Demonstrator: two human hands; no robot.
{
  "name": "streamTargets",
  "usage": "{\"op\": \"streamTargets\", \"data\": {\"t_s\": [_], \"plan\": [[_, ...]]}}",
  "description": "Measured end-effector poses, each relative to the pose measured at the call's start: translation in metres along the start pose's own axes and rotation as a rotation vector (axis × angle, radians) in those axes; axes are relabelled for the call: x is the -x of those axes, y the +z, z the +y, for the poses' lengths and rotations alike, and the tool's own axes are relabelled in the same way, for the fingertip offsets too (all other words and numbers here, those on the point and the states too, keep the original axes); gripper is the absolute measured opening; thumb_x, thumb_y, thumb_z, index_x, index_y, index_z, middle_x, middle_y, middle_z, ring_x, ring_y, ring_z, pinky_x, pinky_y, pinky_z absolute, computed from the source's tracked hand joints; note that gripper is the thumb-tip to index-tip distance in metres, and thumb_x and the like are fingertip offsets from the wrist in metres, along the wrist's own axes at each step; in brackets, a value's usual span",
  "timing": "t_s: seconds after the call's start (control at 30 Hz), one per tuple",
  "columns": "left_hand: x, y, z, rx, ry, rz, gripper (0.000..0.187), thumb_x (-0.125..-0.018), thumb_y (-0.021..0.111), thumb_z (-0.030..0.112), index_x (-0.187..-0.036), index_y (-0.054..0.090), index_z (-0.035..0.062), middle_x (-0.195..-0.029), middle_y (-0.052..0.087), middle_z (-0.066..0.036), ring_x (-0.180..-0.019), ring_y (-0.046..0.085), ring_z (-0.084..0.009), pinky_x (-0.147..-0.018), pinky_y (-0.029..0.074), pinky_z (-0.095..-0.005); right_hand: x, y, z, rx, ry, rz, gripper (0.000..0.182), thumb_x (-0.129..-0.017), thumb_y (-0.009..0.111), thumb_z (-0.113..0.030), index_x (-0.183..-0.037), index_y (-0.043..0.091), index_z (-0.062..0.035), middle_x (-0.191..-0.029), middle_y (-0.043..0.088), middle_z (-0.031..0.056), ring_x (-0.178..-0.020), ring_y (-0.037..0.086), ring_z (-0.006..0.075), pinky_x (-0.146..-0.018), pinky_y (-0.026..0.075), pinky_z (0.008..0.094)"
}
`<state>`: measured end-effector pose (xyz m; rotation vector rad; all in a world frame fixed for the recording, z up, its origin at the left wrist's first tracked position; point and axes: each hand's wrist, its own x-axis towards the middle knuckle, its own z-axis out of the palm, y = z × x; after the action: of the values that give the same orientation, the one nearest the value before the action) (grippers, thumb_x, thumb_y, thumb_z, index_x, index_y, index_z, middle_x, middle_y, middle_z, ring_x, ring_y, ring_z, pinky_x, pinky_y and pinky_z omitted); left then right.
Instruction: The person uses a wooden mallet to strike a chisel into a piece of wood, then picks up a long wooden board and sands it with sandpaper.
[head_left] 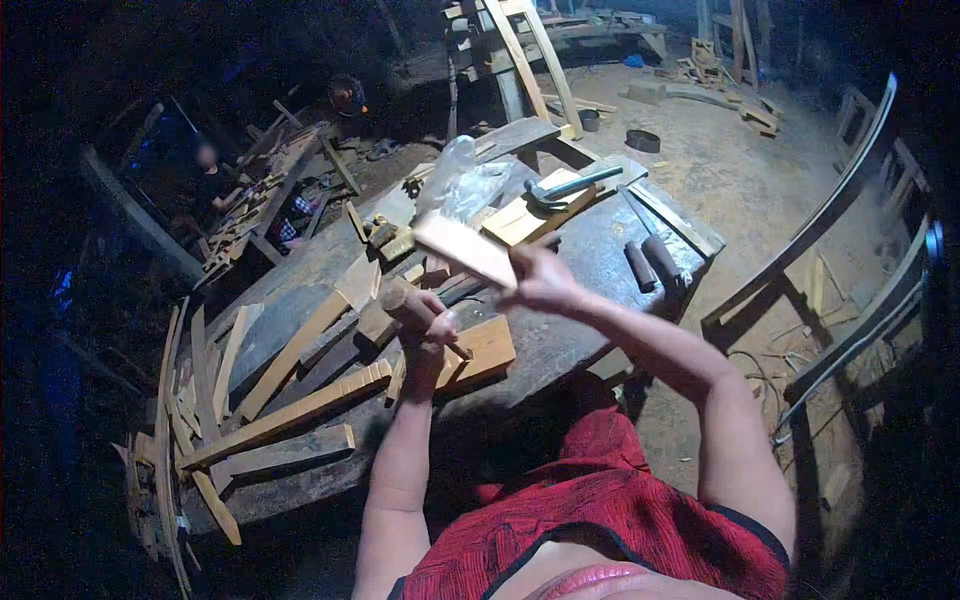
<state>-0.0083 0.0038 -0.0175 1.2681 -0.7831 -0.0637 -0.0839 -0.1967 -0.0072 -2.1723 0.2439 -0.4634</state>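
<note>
My left hand point(431, 328) is closed around a chisel point(401, 298) with a thick round wooden handle. The chisel's lower end meets the top face of a short wooden block point(492, 347) near the bench's front edge. Above and to the right of it, my right hand point(545, 281) grips one end of a flat, pale wooden block point(464, 248), which is raised over the bench and slightly blurred. A claw hammer point(570, 187) rests on a light wood block point(520, 219) beyond my right hand.
Wooden strips point(300, 350) cover the left of the workbench point(590, 335). A clear plastic bag point(465, 185) and two dark cylinders point(652, 262) lie on it. Curved frames point(815, 235) stand to the right. Another person point(212, 185) sits at the far left among wood pieces.
</note>
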Motion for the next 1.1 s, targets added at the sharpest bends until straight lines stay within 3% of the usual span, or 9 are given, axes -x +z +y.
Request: {"op": "streamTargets", "data": {"t_s": [0.1, 0.4, 0.57, 0.63, 0.83, 0.9, 0.93, 0.97, 1.1], "plan": [[-0.003, 0.007, 0.006, 0.018, -0.077, -0.017, 0.016, -0.069, 0.061, 0.013, -0.073, 0.047, 0.0071, -0.061, 0.044, 0.001, -0.049, 0.045, -0.0086, -0.045, 0.039, -0.0229, 0.015, -0.056, -0.115, -0.783, -0.365, -0.013, 0.06, -0.061, 0.071, -0.014, -0.111, 0.044, 0.0047, -0.099, 0.056, 0.0131, -0.094, 0.053, 0.0153, -0.08, 0.045, 0.0277], [-0.002, 0.022, 0.025, -0.218, 0.009, -0.068, 0.019, -0.069, 0.061, 0.018, -0.074, 0.049, 0.0046, -0.065, 0.047, -0.001, -0.048, 0.048, -0.0092, -0.045, 0.044, -0.024, 0.038, -0.095, -0.195, 0.678, -0.361, -0.203, 0.043, -0.059, 0.073, -0.034, -0.089, 0.061, -0.0057, -0.078, 0.062, 0.0147, -0.073, 0.061, 0.0329, -0.068, 0.048, 0.041], [-0.005, 0.007, -0.015, -0.073, 0.018, -0.07, 0.021, -0.071, 0.064, 0.018, -0.078, 0.05, 0.0036, -0.06, 0.047, -0.003, -0.047, 0.049, -0.0088, -0.042, 0.043, -0.0229, 0.043, -0.072, -0.162, -0.16, -0.711, 0.06, 0.052, -0.061, 0.074, -0.035, -0.094, 0.047, -0.0054, -0.081, 0.058, 0.0188, -0.083, 0.059, 0.0343, -0.07, 0.047, 0.0397], [-0.01, -0.01, -0.054, -0.465, 0.336, -0.105, 0.02, -0.073, 0.064, 0.016, -0.079, 0.05, 0.0038, -0.061, 0.049, -0.002, -0.048, 0.05, -0.0084, -0.041, 0.043, -0.0222, 0.042, -0.08, -0.139, 0.554, -0.44, -0.254, 0.056, -0.059, 0.075, -0.034, -0.101, 0.05, -0.0078, -0.082, 0.06, 0.0171, -0.081, 0.061, 0.034, -0.069, 0.047, 0.0399], [-0.001, 0.018, 0.014, -0.189, -0.065, -0.024, 0.016, -0.067, 0.061, 0.016, -0.066, 0.047, 0.0075, -0.055, 0.04, 0.001, -0.05, 0.045, -0.0094, -0.047, 0.037, -0.0274, 0.05, -0.088, -0.158, -0.27, -0.548, -0.009, 0.056, -0.058, 0.077, -0.026, -0.102, 0.052, -0.0022, -0.09, 0.059, 0.0191, -0.084, 0.059, 0.0326, -0.072, 0.046, 0.0384], [-0.001, 0.018, 0.018, -0.156, 0.0, -0.054, 0.019, -0.066, 0.06, 0.017, -0.065, 0.045, 0.0075, -0.055, 0.041, 0.0, -0.049, 0.044, -0.0103, -0.047, 0.036, -0.0288, 0.047, -0.066, -0.135, -0.481, -0.63, -0.058, 0.044, -0.062, 0.076, -0.016, -0.096, 0.052, -0.0028, -0.078, 0.057, 0.0095, -0.077, 0.055, 0.0138, -0.067, 0.044, 0.0318], [-0.002, 0.018, 0.016, -0.28, 0.049, -0.071, 0.019, -0.066, 0.059, 0.017, -0.065, 0.044, 0.0068, -0.054, 0.042, -0.001, -0.049, 0.043, -0.0129, -0.047, 0.036, -0.031, 0.054, -0.085, -0.141, 0.408, -0.276, -0.22, 0.048, -0.059, 0.077, -0.021, -0.096, 0.053, -0.0031, -0.078, 0.057, 0.0103, -0.076, 0.057, 0.0179, -0.066, 0.044, 0.0318], [-0.003, 0.017, 0.014, -0.283, 0.051, -0.068, 0.019, -0.066, 0.059, 0.017, -0.065, 0.044, 0.0068, -0.054, 0.042, -0.001, -0.049, 0.043, -0.0129, -0.047, 0.036, -0.031, 0.052, -0.087, -0.149, 0.256, 0.041, -0.448, 0.048, -0.057, 0.079, -0.027, -0.089, 0.052, -0.0046, -0.078, 0.058, 0.0098, -0.074, 0.057, 0.021, -0.065, 0.044, 0.0319], [-0.005, 0.013, 0.006, -0.231, 0.003, -0.063, 0.016, -0.065, 0.058, 0.017, -0.066, 0.046, 0.0062, -0.054, 0.042, -0.003, -0.051, 0.045, -0.0159, -0.048, 0.037, -0.033, 0.053, -0.1, -0.166, 0.047, -0.275, -0.126, 0.051, -0.057, 0.08, -0.017, -0.096, 0.051, -0.0012, -0.089, 0.055, 0.0036, -0.083, 0.052, 0.0104, -0.07, 0.046, 0.0285]]}}
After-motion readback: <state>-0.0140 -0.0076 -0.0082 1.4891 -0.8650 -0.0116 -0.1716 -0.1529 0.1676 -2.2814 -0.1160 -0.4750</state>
